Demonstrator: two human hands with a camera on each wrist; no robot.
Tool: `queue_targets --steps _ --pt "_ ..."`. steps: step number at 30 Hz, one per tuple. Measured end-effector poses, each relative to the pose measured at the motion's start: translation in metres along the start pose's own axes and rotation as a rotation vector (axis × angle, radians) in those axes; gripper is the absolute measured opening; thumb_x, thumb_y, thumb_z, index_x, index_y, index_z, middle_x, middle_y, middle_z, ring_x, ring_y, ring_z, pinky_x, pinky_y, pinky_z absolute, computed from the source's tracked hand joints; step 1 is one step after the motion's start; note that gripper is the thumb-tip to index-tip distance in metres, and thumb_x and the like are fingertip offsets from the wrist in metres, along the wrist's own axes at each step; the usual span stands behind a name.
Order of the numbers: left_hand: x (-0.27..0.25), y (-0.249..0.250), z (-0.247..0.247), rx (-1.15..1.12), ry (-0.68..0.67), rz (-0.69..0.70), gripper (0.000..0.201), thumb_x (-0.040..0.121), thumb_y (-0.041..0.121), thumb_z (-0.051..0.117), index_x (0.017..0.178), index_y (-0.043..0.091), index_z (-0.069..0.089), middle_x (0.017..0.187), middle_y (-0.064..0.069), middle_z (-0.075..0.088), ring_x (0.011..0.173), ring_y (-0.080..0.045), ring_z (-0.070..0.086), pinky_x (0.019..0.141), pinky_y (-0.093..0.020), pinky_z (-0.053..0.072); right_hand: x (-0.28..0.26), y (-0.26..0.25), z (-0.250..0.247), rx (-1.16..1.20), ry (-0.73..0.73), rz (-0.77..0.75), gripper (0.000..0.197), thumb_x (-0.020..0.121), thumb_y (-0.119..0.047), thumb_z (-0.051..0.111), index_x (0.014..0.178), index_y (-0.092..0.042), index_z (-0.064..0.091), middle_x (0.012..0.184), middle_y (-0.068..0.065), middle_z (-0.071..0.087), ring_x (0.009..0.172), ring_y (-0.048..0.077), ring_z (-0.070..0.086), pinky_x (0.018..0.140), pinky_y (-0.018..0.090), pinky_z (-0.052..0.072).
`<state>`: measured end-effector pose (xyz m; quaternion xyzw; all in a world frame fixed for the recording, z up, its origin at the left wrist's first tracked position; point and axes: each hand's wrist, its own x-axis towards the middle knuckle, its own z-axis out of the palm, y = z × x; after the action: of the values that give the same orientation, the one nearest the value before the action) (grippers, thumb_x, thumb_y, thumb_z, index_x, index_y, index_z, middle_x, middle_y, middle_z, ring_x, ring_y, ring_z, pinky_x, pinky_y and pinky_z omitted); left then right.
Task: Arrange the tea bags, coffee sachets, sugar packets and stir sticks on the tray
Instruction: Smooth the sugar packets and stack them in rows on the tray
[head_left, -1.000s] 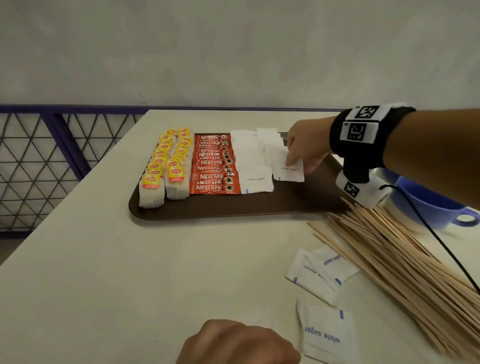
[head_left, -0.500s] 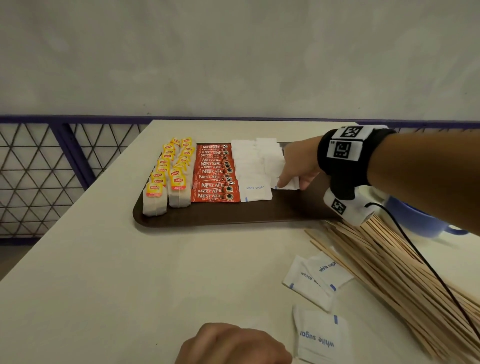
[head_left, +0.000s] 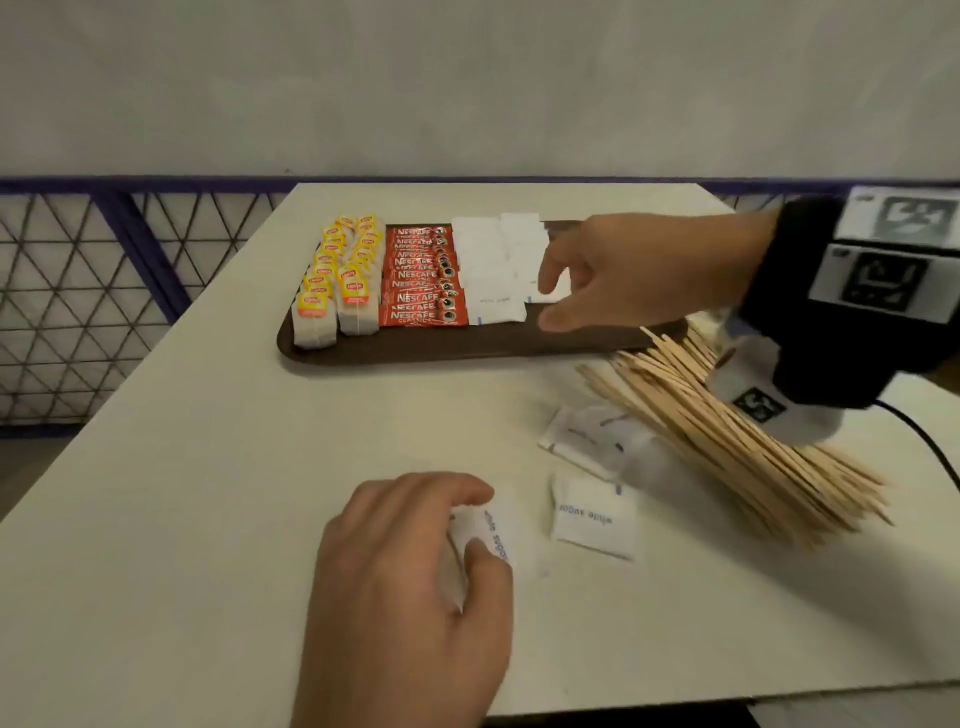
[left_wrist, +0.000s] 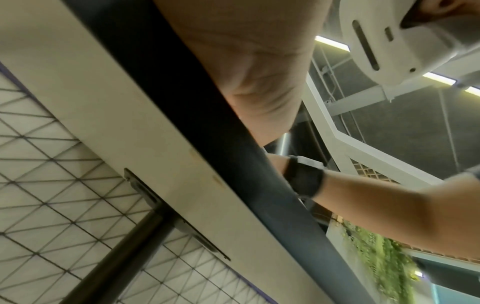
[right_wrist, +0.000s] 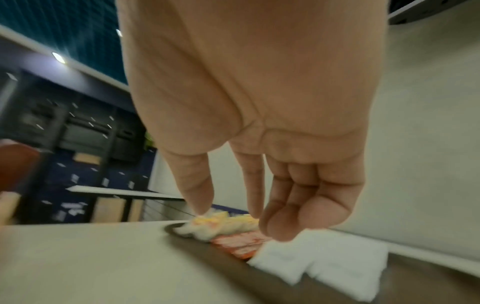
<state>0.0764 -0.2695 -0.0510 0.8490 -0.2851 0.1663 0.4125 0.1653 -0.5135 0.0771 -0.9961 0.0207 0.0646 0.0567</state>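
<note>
On the brown tray stand rows of yellow-tagged tea bags, red coffee sachets and white sugar packets. My right hand hovers just right of the packets with relaxed fingers and holds nothing; the right wrist view shows the right hand empty above the sugar packets. At the table's front my left hand pinches a loose sugar packet between thumb and fingers. Two or more other loose packets lie to its right. A pile of wooden stir sticks lies right of the tray.
A purple rail with wire mesh runs along the table's left and far sides. The table's front edge is close on the right. A black cable trails from my right wrist camera over the sticks.
My right hand let go of the sugar packet it laid on the tray and drew back, open. My left hand came forward and now pinches a loose packet.
</note>
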Motion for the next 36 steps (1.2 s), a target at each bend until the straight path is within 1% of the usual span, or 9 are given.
queue_targets --steps 3,6,10,16,21,24,29,33,36 --pt "-0.003 -0.007 -0.009 0.014 0.051 -0.198 0.025 0.082 0.021 0.060 0.104 0.031 0.067 0.098 0.037 0.054 0.098 -0.003 0.053 0.083 -0.019 0.034 -0.094 -0.016 0.025 -0.032 -0.206 -0.130 0.050 0.090 -0.067 0.051 0.133 -0.043 0.053 0.095 -0.025 0.051 0.084 0.000 0.056 0.068 0.013 0.042" --pt "-0.003 -0.002 -0.016 0.032 -0.011 -0.295 0.024 0.087 0.033 0.065 0.111 0.033 0.066 0.103 0.028 0.058 0.107 -0.009 0.053 0.090 -0.028 0.037 -0.154 -0.013 0.064 -0.047 -0.273 -0.175 0.062 0.084 -0.081 0.039 0.140 -0.055 0.037 0.110 -0.022 0.048 0.090 0.003 0.055 0.081 0.022 0.052" --pt "-0.007 0.006 -0.006 0.395 -0.235 -0.174 0.059 0.081 0.073 0.044 0.126 0.038 0.059 0.123 0.018 0.053 0.118 -0.012 0.042 0.098 -0.036 0.035 -0.184 -0.010 0.112 -0.004 -0.021 -0.197 0.064 0.089 -0.079 0.034 0.139 -0.042 0.043 0.104 -0.012 0.041 0.086 0.005 0.049 0.080 0.031 0.052" --pt "-0.002 0.006 -0.004 0.477 -0.280 -0.196 0.064 0.072 0.083 0.051 0.117 0.038 0.058 0.118 0.016 0.048 0.118 -0.013 0.041 0.095 -0.036 0.033 -0.183 -0.018 0.147 0.220 0.368 -0.206 0.044 0.094 -0.067 0.044 0.107 -0.031 0.066 0.106 -0.008 0.046 0.098 0.012 0.045 0.086 0.034 0.047" --pt "-0.002 0.012 -0.005 0.227 -0.284 -0.222 0.047 0.071 0.061 0.075 0.101 0.038 0.048 0.100 0.020 0.054 0.099 -0.007 0.051 0.083 -0.033 0.042 -0.158 -0.021 0.146 0.280 0.343 -0.055 0.042 0.090 -0.051 0.058 0.128 -0.035 0.056 0.119 -0.011 0.053 0.105 0.013 0.039 0.100 0.045 0.043" --pt "-0.003 0.016 -0.007 0.053 -0.246 -0.243 0.039 0.079 0.036 0.082 0.105 0.037 0.054 0.094 0.020 0.060 0.090 0.004 0.058 0.072 -0.018 0.045 -0.157 -0.017 0.152 0.457 0.365 -0.102 0.042 0.085 -0.039 0.066 0.125 -0.037 0.057 0.106 -0.017 0.056 0.099 0.011 0.050 0.092 0.040 0.047" --pt "0.002 0.020 0.001 -0.216 -0.151 -0.265 0.032 0.085 0.015 0.078 0.101 0.036 0.060 0.098 0.011 0.071 0.083 -0.018 0.070 0.080 -0.038 0.058 -0.165 -0.009 0.153 0.823 0.337 -0.114 0.045 0.083 -0.009 0.073 0.122 -0.030 0.065 0.086 -0.013 0.054 0.077 0.006 0.052 0.074 0.022 0.043" --pt "0.003 0.031 0.014 -0.480 -0.114 -0.271 0.035 0.086 0.002 0.075 0.104 0.028 0.060 0.094 0.006 0.074 0.077 -0.024 0.074 0.064 -0.026 0.058 -0.178 -0.009 0.157 1.282 0.374 -0.201 0.026 0.086 0.000 0.072 0.105 -0.018 0.074 0.079 0.000 0.050 0.074 0.016 0.049 0.072 0.027 0.043" --pt "0.003 0.034 0.020 -0.569 -0.138 -0.243 0.036 0.084 -0.001 0.077 0.107 0.023 0.063 0.087 -0.004 0.075 0.074 -0.030 0.070 0.059 -0.029 0.057 -0.179 -0.009 0.156 1.563 0.381 -0.179 0.015 0.083 -0.004 0.072 0.091 -0.016 0.072 0.084 0.007 0.055 0.074 0.018 0.052 0.069 0.030 0.045"
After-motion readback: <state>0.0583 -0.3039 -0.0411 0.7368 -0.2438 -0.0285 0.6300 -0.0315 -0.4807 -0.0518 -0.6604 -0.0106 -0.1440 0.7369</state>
